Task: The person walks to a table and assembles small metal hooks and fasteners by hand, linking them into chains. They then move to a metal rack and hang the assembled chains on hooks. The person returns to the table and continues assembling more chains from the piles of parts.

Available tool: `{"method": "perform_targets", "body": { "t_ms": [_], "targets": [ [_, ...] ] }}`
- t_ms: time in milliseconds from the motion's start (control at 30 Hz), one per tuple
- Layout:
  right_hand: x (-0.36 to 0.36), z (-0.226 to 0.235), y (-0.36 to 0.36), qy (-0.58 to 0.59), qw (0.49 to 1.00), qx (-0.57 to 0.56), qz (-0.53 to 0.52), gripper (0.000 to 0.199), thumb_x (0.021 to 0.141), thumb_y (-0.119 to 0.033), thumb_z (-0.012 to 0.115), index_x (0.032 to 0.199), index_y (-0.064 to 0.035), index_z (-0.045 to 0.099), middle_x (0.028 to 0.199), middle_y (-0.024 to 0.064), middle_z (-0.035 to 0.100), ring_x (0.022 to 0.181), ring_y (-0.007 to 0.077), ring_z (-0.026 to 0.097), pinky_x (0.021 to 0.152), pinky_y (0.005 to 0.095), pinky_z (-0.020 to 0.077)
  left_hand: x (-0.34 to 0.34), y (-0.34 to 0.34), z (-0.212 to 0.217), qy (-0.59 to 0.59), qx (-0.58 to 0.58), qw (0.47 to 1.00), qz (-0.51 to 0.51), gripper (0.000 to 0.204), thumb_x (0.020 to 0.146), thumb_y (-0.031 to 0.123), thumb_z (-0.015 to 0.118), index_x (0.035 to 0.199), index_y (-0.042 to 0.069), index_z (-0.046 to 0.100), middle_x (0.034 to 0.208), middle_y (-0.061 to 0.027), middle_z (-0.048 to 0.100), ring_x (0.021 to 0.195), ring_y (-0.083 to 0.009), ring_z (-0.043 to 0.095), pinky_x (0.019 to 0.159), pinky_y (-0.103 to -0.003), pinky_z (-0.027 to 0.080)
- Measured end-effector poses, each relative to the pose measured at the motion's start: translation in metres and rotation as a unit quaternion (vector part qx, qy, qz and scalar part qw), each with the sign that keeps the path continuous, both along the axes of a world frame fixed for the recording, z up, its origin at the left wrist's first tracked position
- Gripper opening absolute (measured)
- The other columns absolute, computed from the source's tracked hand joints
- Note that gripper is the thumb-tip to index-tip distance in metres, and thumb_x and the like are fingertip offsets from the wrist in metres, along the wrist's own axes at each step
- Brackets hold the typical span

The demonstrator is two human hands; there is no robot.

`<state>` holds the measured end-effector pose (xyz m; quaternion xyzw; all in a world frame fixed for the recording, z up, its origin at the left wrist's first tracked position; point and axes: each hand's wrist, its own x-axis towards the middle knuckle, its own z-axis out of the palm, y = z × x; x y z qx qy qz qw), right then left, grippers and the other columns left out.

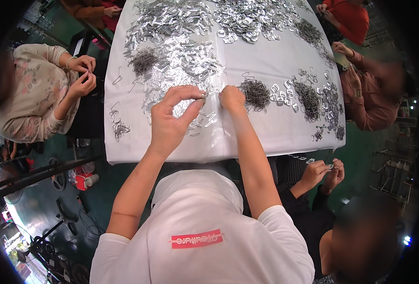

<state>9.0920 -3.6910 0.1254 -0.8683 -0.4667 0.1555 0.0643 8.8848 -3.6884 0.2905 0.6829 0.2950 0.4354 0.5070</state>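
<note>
My left hand (171, 116) is over the near middle of the white-covered table, thumb and index finger curved into a ring. A tiny shiny metal piece (203, 96) shows between their tips. A short way to its right, my right hand (232, 98) is closed, its fingertips pressed together toward the left hand; what they pinch is too small to make out. Beneath and beyond the left hand spreads a pile of flat silver metal pieces (190, 61). Just right of my right hand is a tangled heap of dark wire hooks (255, 93).
Silver buckle-like pieces (252, 19) are heaped at the far side. More wire hooks (308, 100) lie to the right, others (144, 60) to the left. Co-workers' hands (84, 75) are at the left edge, and more (325, 174) at the near right corner. The white tablecloth (171, 152) hangs over the edge.
</note>
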Motion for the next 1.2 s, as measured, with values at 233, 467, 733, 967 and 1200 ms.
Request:
{"method": "perform_targets", "body": {
  "t_ms": [233, 467, 733, 967, 1200],
  "targets": [
    [-0.045, 0.126, -0.073, 0.487, 0.831, 0.264, -0.050, 0.014, 0.088, -0.010, 0.063, 0.094, 0.0025, 0.061, 0.087, 0.0112, 0.067, 0.071, 0.0170, 0.066, 0.064, 0.0270, 0.0518, -0.010, -0.012, -0.001, -0.011, -0.026, 1.000, -0.008, 0.013, 0.079, -0.001, 0.068, 0.092, 0.003, 0.069, 0.096, -0.0057, 0.068, 0.098, -0.0175, 0.061, 0.087, -0.030, 0.047],
    [-0.092, 0.195, -0.108, 0.606, 0.692, 0.379, -0.100, 0.014, 0.088, -0.008, 0.065, 0.096, 0.0028, 0.062, 0.089, 0.0077, 0.065, 0.079, 0.0146, 0.064, 0.064, 0.0252, 0.0495, -0.013, -0.026, 0.006, -0.009, 0.014, 1.000, -0.022, 0.013, 0.078, -0.001, 0.069, 0.090, 0.003, 0.069, 0.095, -0.0060, 0.068, 0.095, -0.0183, 0.062, 0.084, -0.031, 0.049],
    [-0.098, 0.181, -0.112, 0.527, 0.693, 0.478, -0.112, 0.009, 0.087, -0.008, 0.067, 0.092, -0.0009, 0.064, 0.108, 0.0052, 0.056, 0.095, 0.0104, 0.053, 0.081, 0.0238, 0.0432, -0.007, -0.033, 0.010, 0.009, 0.090, 0.996, -0.027, 0.014, 0.075, -0.001, 0.071, 0.088, 0.006, 0.069, 0.090, -0.0043, 0.069, 0.092, -0.0208, 0.062, 0.083, -0.033, 0.048],
    [-0.107, 0.177, -0.105, 0.470, 0.669, 0.563, -0.122, 0.007, 0.087, -0.003, 0.066, 0.093, 0.0001, 0.062, 0.112, 0.0048, 0.052, 0.096, 0.0105, 0.052, 0.080, 0.0252, 0.0448, 0.006, -0.030, 0.000, 0.002, 0.145, 0.989, -0.014, 0.015, 0.074, 0.002, 0.073, 0.087, 0.007, 0.070, 0.090, -0.0048, 0.069, 0.090, -0.0218, 0.062, 0.082, -0.034, 0.046],
    [-0.092, 0.176, -0.103, 0.448, 0.655, 0.599, -0.107, 0.008, 0.085, 0.001, 0.066, 0.092, 0.0000, 0.062, 0.111, 0.0050, 0.052, 0.091, 0.0095, 0.053, 0.080, 0.0247, 0.0453, 0.024, -0.001, -0.119, 0.237, 0.126, 0.963, -0.033, 0.011, 0.079, 0.015, 0.071, 0.088, 0.010, 0.072, 0.092, -0.0053, 0.068, 0.087, -0.0221, 0.060, 0.081, -0.038, 0.044]
  ]
}}
